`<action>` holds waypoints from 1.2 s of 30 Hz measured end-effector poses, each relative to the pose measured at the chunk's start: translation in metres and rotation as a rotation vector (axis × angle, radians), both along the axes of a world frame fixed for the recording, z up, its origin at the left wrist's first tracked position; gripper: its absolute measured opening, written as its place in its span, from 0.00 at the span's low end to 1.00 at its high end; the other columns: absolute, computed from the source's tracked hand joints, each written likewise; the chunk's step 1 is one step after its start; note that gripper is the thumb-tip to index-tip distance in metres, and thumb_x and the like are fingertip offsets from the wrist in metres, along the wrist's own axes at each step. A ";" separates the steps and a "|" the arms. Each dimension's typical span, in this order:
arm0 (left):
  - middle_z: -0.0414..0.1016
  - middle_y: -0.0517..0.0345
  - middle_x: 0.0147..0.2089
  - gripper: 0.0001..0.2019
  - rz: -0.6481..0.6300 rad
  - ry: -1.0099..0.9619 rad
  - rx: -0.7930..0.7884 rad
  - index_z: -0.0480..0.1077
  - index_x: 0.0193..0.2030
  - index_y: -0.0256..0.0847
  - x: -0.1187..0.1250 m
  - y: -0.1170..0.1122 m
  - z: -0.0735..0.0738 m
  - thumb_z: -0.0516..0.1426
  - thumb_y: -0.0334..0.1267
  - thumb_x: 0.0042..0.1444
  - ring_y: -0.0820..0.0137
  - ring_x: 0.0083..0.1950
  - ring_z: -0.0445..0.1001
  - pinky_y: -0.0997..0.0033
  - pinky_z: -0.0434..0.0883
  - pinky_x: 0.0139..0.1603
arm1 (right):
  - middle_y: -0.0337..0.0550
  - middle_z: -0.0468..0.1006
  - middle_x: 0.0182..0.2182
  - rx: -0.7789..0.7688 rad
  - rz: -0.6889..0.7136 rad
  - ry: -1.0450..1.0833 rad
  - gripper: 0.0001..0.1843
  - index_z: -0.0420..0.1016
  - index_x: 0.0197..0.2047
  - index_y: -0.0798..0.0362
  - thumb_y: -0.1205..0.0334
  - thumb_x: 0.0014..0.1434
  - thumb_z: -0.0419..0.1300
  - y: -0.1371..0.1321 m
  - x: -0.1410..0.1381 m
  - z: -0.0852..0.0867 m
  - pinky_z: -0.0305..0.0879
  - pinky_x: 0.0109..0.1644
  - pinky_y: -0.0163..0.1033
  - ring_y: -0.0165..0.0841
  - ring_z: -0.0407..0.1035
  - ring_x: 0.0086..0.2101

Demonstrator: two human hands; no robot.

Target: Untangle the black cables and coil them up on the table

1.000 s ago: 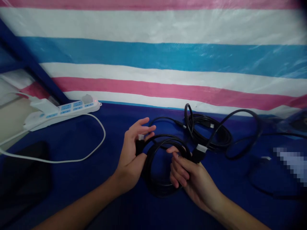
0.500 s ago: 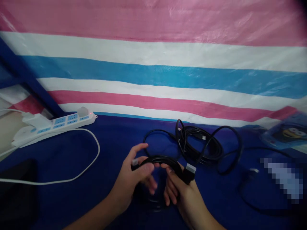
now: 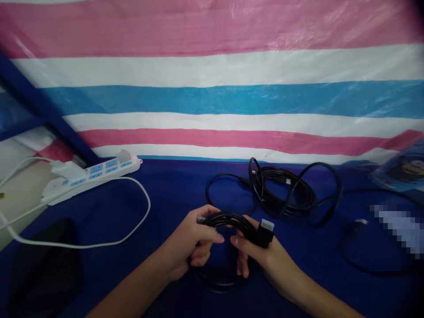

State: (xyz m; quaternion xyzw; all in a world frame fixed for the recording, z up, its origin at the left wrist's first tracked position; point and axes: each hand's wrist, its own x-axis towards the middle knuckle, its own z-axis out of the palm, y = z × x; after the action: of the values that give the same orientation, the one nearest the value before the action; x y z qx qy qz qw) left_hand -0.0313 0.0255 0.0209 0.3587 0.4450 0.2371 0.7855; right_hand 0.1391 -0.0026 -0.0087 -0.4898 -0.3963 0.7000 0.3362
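Between my hands is a black cable (image 3: 226, 217) wound into a round coil, held above the blue table. My left hand (image 3: 195, 240) is closed around the coil's left side, thumb across the front, with a small metal plug end showing by the fingers. My right hand (image 3: 256, 247) grips the right side. A wide black connector (image 3: 266, 232) with a silvery tip sticks up beside its thumb. The lower loop of the coil hangs below my fingers and is dim. Just behind lies a second black cable (image 3: 298, 205), loosely looped on the table.
A white power strip (image 3: 92, 173) with a plugged-in adapter stands at the left, a white cord (image 3: 145, 216) curving from it. A dark flat object (image 3: 46, 265) lies at front left. On the right are another cable plug (image 3: 361, 224) and a clear printed package (image 3: 404, 170). Striped sheeting hangs behind.
The view has shifted and tilted slightly. My left fingers, spread before, have closed around the coil's left side. My right hand keeps its hold on the coil.
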 end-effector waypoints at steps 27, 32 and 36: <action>0.69 0.63 0.25 0.08 0.004 0.443 0.690 0.73 0.35 0.42 0.007 -0.010 0.003 0.60 0.38 0.46 0.81 0.24 0.63 0.83 0.54 0.24 | 0.54 0.72 0.44 0.538 0.009 -0.604 0.26 0.67 0.56 0.58 0.67 0.52 0.54 0.003 0.007 0.003 0.62 0.50 0.42 0.34 0.68 0.42; 0.69 0.63 0.21 0.03 0.088 0.441 0.750 0.74 0.29 0.39 0.006 -0.010 0.003 0.59 0.34 0.46 0.81 0.24 0.60 0.81 0.51 0.26 | 0.46 0.73 0.35 0.441 0.048 -0.396 0.20 0.68 0.47 0.58 0.63 0.50 0.59 0.005 0.005 0.007 0.62 0.36 0.30 0.25 0.67 0.32; 0.63 0.67 0.18 0.08 0.290 0.328 0.688 0.72 0.32 0.38 0.011 -0.006 0.009 0.63 0.36 0.43 0.84 0.21 0.57 0.82 0.50 0.24 | 0.30 0.56 0.15 0.243 0.025 -0.125 0.23 0.64 0.42 0.58 0.45 0.55 0.54 0.005 -0.004 0.010 0.57 0.22 0.30 0.18 0.49 0.14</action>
State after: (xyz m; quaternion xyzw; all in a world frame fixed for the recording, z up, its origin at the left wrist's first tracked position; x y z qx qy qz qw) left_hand -0.0203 0.0194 0.0299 0.5672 0.5051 0.4199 0.4968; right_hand 0.1356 0.0020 0.0016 -0.4833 -0.5044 0.6191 0.3587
